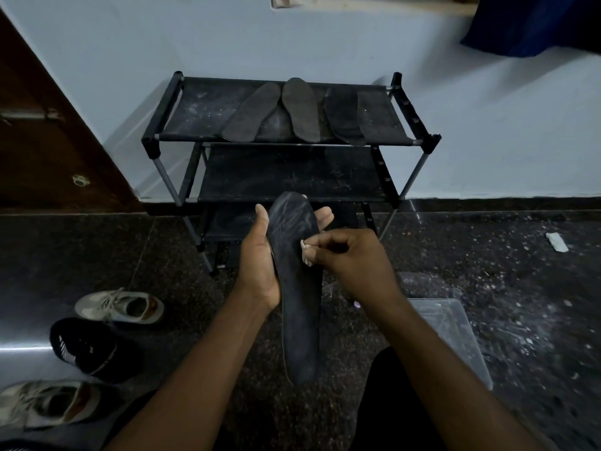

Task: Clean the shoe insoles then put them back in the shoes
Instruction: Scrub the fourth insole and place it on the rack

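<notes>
My left hand (260,265) grips a long dark insole (297,288) from underneath, thumb on its left edge, fingertips showing past its right edge. The insole stands nearly upright in front of me, streaked with pale smears near its top. My right hand (351,258) pinches a small pale wipe (306,253) against the insole's right edge. Three more dark insoles (300,107) lie on the top shelf of the black shoe rack (182,125). A grey sneaker (123,307), a black shoe (84,346) and another grey sneaker (45,402) sit on the floor at my left.
A clear plastic box (452,333) rests on the speckled dark floor at my right. A small pale scrap (556,241) lies further right. A brown wooden door (42,125) fills the left side, and blue cloth (536,24) hangs at the top right of the pale wall.
</notes>
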A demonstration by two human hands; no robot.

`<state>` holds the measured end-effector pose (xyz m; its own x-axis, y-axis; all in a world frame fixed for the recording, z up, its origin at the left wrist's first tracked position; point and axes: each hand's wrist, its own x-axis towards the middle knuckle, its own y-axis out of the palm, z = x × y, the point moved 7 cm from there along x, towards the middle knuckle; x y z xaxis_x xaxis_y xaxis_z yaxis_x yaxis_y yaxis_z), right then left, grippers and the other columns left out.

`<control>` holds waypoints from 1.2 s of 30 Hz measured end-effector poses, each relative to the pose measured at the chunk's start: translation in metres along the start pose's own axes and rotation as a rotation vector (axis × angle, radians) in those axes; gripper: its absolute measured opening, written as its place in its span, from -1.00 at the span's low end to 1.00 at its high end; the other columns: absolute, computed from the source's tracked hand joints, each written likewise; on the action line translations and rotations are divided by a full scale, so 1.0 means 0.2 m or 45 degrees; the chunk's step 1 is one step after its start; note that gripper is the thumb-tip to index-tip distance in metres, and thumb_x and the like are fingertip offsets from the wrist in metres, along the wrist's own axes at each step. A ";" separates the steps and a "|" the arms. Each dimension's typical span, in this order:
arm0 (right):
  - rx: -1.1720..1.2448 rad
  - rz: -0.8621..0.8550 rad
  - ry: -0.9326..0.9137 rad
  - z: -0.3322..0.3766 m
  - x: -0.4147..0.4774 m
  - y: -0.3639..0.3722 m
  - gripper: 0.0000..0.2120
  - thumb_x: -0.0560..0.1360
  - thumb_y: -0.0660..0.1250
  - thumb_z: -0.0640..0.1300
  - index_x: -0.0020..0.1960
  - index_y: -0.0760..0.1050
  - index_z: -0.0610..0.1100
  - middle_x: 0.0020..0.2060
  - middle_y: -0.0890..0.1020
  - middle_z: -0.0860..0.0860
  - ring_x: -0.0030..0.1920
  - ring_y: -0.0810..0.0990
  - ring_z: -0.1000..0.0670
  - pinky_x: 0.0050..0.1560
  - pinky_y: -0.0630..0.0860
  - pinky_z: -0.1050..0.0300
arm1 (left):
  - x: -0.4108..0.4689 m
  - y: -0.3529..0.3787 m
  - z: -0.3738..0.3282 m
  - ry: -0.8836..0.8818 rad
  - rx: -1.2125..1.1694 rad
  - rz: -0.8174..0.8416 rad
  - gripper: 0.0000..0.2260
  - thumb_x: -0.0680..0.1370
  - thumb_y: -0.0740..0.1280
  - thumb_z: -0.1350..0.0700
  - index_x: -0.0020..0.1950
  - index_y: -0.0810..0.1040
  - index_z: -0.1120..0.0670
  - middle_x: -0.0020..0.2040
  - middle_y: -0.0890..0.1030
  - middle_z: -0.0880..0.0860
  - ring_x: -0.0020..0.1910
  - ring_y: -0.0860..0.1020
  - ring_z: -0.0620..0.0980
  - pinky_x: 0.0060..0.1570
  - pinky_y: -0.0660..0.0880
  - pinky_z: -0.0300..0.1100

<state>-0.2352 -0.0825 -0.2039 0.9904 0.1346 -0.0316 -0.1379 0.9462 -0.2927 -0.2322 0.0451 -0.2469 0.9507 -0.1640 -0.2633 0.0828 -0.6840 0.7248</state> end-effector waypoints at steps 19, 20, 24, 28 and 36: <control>-0.650 -0.107 -0.423 0.15 -0.05 0.06 -0.83 0.59 0.39 -0.16 0.16 0.67 -0.08 0.05 0.63 0.03 -0.03 0.60 0.13 0.00 0.62 0.11 | 0.01 -0.03 -0.01 0.066 0.147 -0.019 -0.41 0.72 -0.01 -0.24 0.51 0.45 0.14 0.37 0.55 0.32 0.38 0.54 0.24 0.25 0.56 0.09; -0.678 -0.086 -0.431 0.15 -0.04 0.07 -0.82 0.59 0.38 -0.16 0.17 0.67 -0.09 0.08 0.62 0.01 -0.01 0.61 0.10 0.02 0.62 0.09 | 0.00 -0.02 -0.02 0.069 0.149 -0.017 -0.41 0.72 -0.01 -0.24 0.51 0.45 0.15 0.37 0.55 0.32 0.38 0.54 0.24 0.24 0.57 0.08; -0.782 -0.048 -0.407 0.14 -0.04 0.09 -0.87 0.59 0.37 -0.14 0.05 0.69 -0.12 -0.04 0.64 -0.05 -0.08 0.61 0.01 -0.05 0.61 -0.03 | -0.01 -0.01 -0.03 0.067 0.147 -0.002 -0.39 0.72 -0.03 -0.24 0.51 0.43 0.17 0.38 0.55 0.33 0.38 0.55 0.22 0.22 0.58 0.07; -0.832 -0.153 -0.381 0.15 -0.03 0.05 -0.84 0.62 0.33 -0.11 -0.04 0.65 -0.15 -0.07 0.62 -0.01 -0.15 0.58 0.04 -0.13 0.55 0.06 | -0.02 0.03 -0.01 0.019 0.137 0.046 -0.37 0.72 -0.06 -0.25 0.53 0.39 0.19 0.41 0.53 0.29 0.41 0.52 0.23 0.28 0.57 0.09; -0.884 0.052 -0.343 0.13 -0.02 0.15 -0.72 0.61 0.28 -0.13 -0.26 0.56 -0.15 -0.35 0.58 0.02 -0.39 0.55 0.07 -0.33 0.53 0.06 | -0.02 0.05 0.03 -0.033 0.121 0.056 -0.35 0.73 -0.08 -0.25 0.54 0.36 0.21 0.41 0.54 0.27 0.46 0.49 0.15 0.43 0.39 0.10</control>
<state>-0.2440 -0.0475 -0.1872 0.9356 0.3178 0.1539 -0.0484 0.5473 -0.8356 -0.2376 0.0362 -0.2423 0.9447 -0.2126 -0.2498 0.0115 -0.7396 0.6729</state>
